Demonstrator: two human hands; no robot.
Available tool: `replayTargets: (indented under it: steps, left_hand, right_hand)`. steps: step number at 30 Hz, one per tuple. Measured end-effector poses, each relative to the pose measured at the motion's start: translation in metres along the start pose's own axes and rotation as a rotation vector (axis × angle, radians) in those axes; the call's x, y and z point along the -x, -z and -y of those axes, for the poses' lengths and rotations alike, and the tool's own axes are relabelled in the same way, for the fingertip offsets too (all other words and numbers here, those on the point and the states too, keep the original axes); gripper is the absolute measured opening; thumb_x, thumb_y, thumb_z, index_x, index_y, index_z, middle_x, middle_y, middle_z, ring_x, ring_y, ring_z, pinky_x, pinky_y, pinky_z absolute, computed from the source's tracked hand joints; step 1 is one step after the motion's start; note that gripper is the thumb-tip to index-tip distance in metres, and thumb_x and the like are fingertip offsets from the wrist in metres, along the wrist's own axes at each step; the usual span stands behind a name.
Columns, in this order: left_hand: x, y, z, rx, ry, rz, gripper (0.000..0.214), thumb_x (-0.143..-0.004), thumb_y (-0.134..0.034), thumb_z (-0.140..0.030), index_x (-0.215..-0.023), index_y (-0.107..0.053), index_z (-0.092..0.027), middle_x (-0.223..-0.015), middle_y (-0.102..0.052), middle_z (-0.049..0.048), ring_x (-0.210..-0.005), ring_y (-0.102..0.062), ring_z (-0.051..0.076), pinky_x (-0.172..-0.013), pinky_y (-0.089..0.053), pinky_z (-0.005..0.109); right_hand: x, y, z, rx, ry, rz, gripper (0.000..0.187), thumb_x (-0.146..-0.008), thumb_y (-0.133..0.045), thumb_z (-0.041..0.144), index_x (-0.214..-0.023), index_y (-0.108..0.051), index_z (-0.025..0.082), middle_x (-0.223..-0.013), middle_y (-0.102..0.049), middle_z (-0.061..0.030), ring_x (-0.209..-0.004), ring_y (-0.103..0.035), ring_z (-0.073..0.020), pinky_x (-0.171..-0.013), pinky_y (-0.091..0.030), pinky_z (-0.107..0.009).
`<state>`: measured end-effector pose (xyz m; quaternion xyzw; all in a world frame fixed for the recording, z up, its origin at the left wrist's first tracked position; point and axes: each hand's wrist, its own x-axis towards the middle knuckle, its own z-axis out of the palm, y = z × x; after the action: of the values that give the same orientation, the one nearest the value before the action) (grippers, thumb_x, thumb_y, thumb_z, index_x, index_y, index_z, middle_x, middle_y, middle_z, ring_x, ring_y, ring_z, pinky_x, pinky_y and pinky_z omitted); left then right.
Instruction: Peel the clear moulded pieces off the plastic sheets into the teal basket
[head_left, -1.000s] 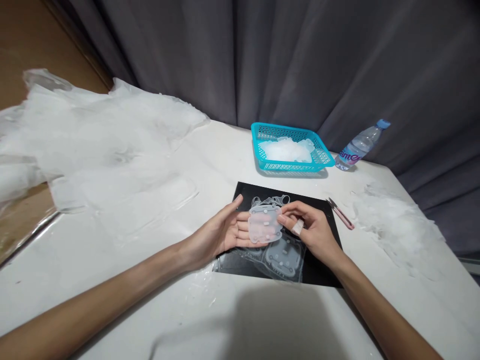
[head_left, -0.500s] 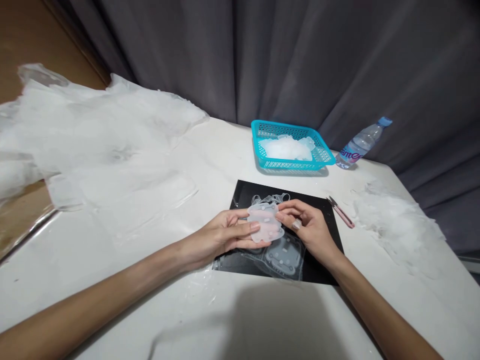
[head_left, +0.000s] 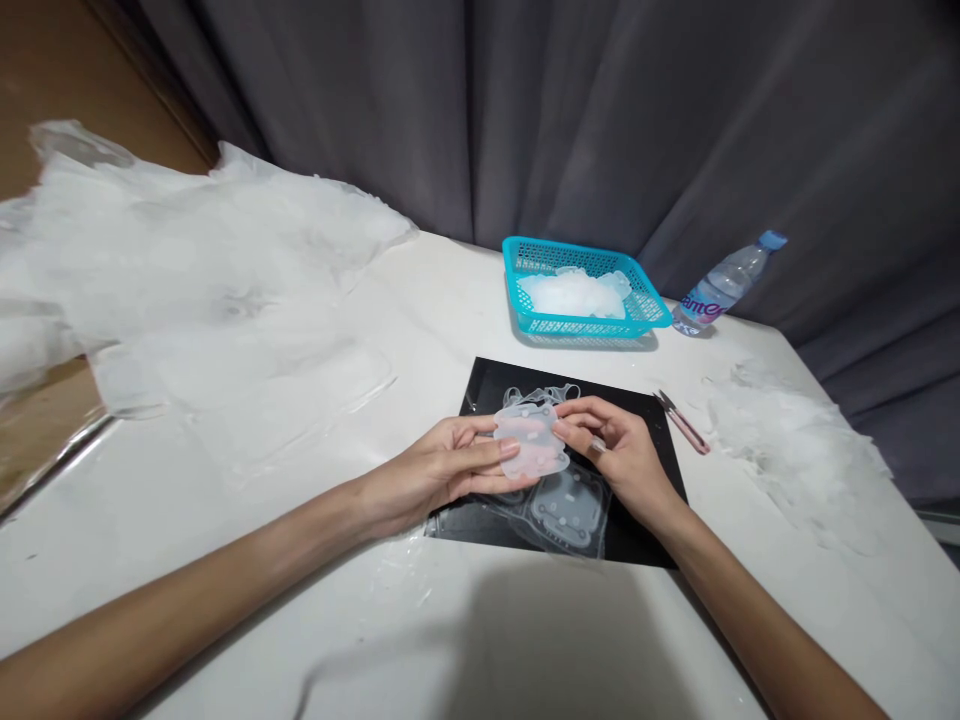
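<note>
A thin translucent rubbery piece (head_left: 529, 440) with a wavy outline and small raised spots is held up over a black mat (head_left: 645, 540). My left hand (head_left: 450, 460) grips it from the left, thumb on top and fingers beneath. At its upper right edge, the thumb and forefinger of my right hand (head_left: 622, 455) pinch the rim. A small pale patch shows by the right hand's lower fingers; I cannot make out what it is. Below the hands, a clear sheet (head_left: 570, 505) with a similar outlined shape lies on the mat, and curly clear trimmings (head_left: 551, 393) lie behind.
Behind the mat stands a blue basket (head_left: 592, 328) holding whitish pieces (head_left: 574, 293). Beside it is a tilted-looking water bottle (head_left: 724, 290). Small thread snips (head_left: 682, 422) lie right of the mat, near a heap of clear scraps (head_left: 802, 455). A large pile of translucent sheets (head_left: 187, 270) covers the left.
The piece has tilted slightly in my fingers, and the right hand has turned a little. Both hands keep their hold at nearly the same spot.
</note>
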<state>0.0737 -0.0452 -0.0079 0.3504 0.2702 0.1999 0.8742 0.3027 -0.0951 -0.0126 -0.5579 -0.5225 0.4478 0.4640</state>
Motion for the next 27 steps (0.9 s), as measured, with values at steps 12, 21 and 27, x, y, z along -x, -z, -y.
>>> replayTargets:
  steps: [12,21,27]
  left_hand:
    - [-0.002,-0.006,0.002,-0.108,-0.052,0.042,0.036,-0.083,-0.086,-0.018,-0.117,-0.075,-0.012,-0.099,-0.081,0.0092,-0.088,-0.076,0.015,-0.084,-0.057,0.02]
    - [-0.003,-0.007,0.004,-0.115,-0.104,-0.118,0.043,-0.068,-0.096,-0.019,-0.101,-0.068,-0.013,-0.091,-0.074,0.0029,-0.078,-0.068,0.011,-0.074,-0.053,0.019]
    - [-0.002,-0.006,0.003,-0.084,-0.172,-0.108,0.052,-0.068,-0.096,-0.017,-0.108,-0.063,-0.016,-0.08,-0.07,-0.0018,-0.069,-0.064,0.008,-0.064,-0.051,0.017]
  right_hand:
    - [0.001,-0.003,0.005,-0.052,-0.025,0.029,0.031,-0.084,-0.08,0.047,-0.098,-0.076,0.02,-0.081,-0.075,-0.0032,-0.07,-0.066,-0.0157,-0.065,-0.05,-0.027]
    - [0.004,0.019,0.003,0.465,0.069,-0.029,0.03,-0.095,-0.07,0.048,-0.108,-0.069,0.021,-0.091,-0.071,-0.0032,-0.072,-0.063,-0.017,-0.065,-0.047,-0.029]
    - [0.018,0.043,0.019,0.733,0.154,0.162,0.026,-0.102,-0.061,0.048,-0.114,-0.069,0.027,-0.108,-0.071,-0.0029,-0.094,-0.067,-0.0204,-0.084,-0.051,-0.032]
